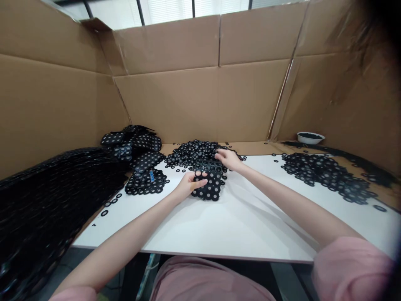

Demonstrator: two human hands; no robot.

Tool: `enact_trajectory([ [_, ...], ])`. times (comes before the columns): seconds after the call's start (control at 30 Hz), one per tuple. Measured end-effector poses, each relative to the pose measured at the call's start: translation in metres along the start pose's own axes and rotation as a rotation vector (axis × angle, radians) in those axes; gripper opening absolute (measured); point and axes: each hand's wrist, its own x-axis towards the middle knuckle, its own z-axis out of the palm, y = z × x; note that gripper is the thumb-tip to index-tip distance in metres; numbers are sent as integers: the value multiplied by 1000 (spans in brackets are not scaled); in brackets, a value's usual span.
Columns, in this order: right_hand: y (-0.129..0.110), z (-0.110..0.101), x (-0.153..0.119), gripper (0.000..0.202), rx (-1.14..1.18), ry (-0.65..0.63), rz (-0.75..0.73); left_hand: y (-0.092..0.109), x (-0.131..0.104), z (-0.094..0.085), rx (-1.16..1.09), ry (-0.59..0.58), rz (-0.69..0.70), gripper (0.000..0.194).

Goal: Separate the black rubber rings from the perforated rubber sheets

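Near the middle of the white board, my left hand (189,184) grips a black sheet (210,190) dotted with round holes, its thumb lying across the face. The sheet's lower edge is scalloped and hangs just above or touches the board. Beyond it lies a heap of small black rings (191,151). My right hand (228,159) is at the right side of this heap, with thumb and fingers pinched together. Whatever is between those fingertips blends into the dark rings behind. To the left, another holed black sheet (145,184) lies flat with a small blue item (152,175) on it.
A pile of folded holed sheets (133,142) stands at the back left, beside a large glossy black mass (56,196). More rings (322,171) spread over the right side. A white bowl (305,139) with dark contents sits at the back right. Cardboard walls (200,100) enclose the board.
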Motion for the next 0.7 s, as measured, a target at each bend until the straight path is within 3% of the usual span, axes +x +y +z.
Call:
enact_trajectory([
  [0.1, -4, 1, -15, 25, -18, 25, -67, 2, 3, 0, -30, 15, -10, 37],
  [0.2, -18, -4, -34, 26, -11, 67, -320, 4, 5, 0, -80, 20, -20, 38],
  [0.27, -26, -8, -43, 25, -5, -44, -494, 5, 6, 0, -108, 10, -9, 39],
  [0.33, -29, -9, -47, 25, -20, -148, -560, 5, 7, 0, -94, -11, 14, 41],
  [0.47, -27, -4, -46, 27, 31, -247, -464, 5, 7, 1, 68, -32, 95, 41],
  [0.6, -25, -4, -43, 45, 360, -510, -187, 7, 7, 1, 117, -64, 88, 29],
  [0.7, -25, -8, -42, 47, 567, -674, -75, 9, 6, 0, 66, -120, 53, 28],
])
